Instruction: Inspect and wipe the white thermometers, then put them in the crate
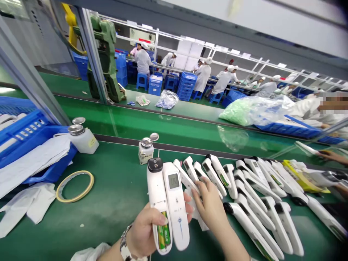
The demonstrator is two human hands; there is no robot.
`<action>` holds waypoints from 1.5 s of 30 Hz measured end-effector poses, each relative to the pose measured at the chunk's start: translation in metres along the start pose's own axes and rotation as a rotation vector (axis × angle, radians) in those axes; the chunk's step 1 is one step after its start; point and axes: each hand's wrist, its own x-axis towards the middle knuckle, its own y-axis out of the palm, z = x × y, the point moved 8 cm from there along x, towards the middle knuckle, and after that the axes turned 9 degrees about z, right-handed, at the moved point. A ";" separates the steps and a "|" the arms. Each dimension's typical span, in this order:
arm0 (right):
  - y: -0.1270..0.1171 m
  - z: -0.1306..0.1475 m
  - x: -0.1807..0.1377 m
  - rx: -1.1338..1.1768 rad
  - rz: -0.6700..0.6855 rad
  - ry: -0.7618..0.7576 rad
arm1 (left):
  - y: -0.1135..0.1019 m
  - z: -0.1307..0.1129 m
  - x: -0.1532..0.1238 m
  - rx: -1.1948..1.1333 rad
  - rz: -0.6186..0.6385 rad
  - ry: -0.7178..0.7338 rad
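Over at 8 o'clock from the middle of the view, I see a roll of tan tape (71,199) lying flat, limp white cloth (38,201) to its left. At 9 sits a blue crate (53,169), white sheets (40,154) draped across it. A green machine (108,50) stands at 10, partly behind a metal post (94,54). Near 12 there's a clear bag of bluish bits (167,99); between 2 and 3, a bigger bag (239,110) with pale green contents. Stacked blue bins (186,87) stand towards 1.

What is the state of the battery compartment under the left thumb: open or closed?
Open: no cover lies over it, and green batteries show inside the white thermometer that the left hand holds.
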 end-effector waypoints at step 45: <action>0.032 0.032 -0.084 1.544 0.165 -0.083 | -0.030 0.025 0.008 0.338 -0.380 -0.091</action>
